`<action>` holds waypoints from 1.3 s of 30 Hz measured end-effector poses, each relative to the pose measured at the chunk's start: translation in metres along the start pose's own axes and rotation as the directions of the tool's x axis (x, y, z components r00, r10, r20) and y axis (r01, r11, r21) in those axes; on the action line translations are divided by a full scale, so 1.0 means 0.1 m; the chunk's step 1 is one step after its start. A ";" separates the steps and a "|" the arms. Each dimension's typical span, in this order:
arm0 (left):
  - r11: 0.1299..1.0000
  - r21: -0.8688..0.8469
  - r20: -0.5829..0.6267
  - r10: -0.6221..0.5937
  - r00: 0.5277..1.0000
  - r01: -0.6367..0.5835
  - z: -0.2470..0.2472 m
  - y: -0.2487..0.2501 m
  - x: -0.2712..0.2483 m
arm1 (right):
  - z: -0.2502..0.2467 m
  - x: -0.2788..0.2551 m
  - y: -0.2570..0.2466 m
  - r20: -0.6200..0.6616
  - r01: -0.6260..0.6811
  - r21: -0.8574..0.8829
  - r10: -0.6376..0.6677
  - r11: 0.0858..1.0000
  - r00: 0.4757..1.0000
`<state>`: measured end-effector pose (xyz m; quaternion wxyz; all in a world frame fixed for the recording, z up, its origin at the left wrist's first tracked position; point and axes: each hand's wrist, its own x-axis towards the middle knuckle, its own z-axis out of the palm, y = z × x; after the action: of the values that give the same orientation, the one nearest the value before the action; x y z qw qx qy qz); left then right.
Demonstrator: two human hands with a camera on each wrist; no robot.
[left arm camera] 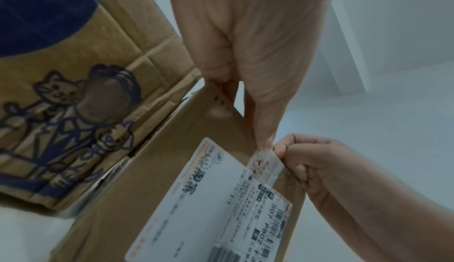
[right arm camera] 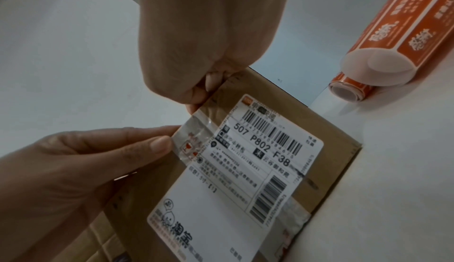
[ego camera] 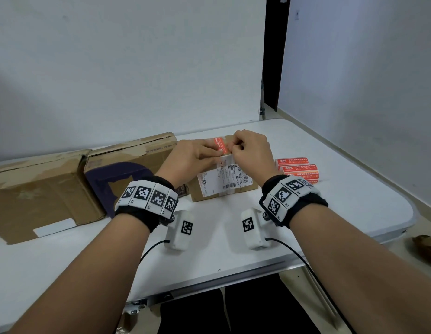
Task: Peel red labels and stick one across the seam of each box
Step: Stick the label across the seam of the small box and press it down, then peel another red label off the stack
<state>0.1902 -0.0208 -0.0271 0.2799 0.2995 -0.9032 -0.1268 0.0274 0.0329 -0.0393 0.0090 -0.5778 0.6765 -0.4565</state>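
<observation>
A small cardboard box (ego camera: 205, 198) with a white shipping label (ego camera: 224, 177) lies at the table's middle. Just above its far end, both hands hold a red label strip (ego camera: 220, 143). My left hand (ego camera: 219, 153) pinches the strip's near end between thumb and fingers. My right hand (ego camera: 233, 147) pinches its right edge with curled fingers. The wrist views show the strip's pale, glossy underside (left arm camera: 265, 166) (right arm camera: 194, 140) stretched between the left hand (left arm camera: 266, 144) (right arm camera: 167, 140) and the right hand (left arm camera: 280, 149) (right arm camera: 201, 95), over the box (left arm camera: 172, 149) (right arm camera: 331, 140).
Rolls of red labels (ego camera: 299, 169) (right arm camera: 405, 23) lie on the white table (ego camera: 342, 201) right of the box. A cat-print carton (ego camera: 127, 160) (left arm camera: 73, 110) touches the box's left side, with a larger carton (ego camera: 36, 189) beyond it. Walls stand behind and to the right.
</observation>
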 end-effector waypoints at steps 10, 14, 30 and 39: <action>0.990 -0.020 -0.059 -0.141 0.988 0.140 -0.10 0.13 0.01 | -0.03 0.00 0.01 0.033 -0.001 0.071 -0.001 0.997 0.999; 0.968 0.151 -0.059 -0.195 0.979 0.202 -0.14 0.21 0.19 | -0.11 0.06 0.01 0.113 0.026 0.152 -0.043 0.988 0.993; 0.997 -0.075 -0.060 -0.040 0.997 0.035 0.27 0.80 0.70 | -0.90 0.17 1.13 -0.059 -0.408 -0.130 0.403 0.904 0.913; 0.994 -0.087 0.017 0.067 0.998 -0.065 0.67 1.13 0.91 | -1.02 -0.08 1.49 0.107 -0.596 -0.149 0.612 0.789 0.784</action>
<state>0.0379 0.0171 0.0030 0.2878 0.2559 -0.9090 -0.1593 -0.1399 0.0889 -0.0776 0.1742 -0.3629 0.8467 -0.3478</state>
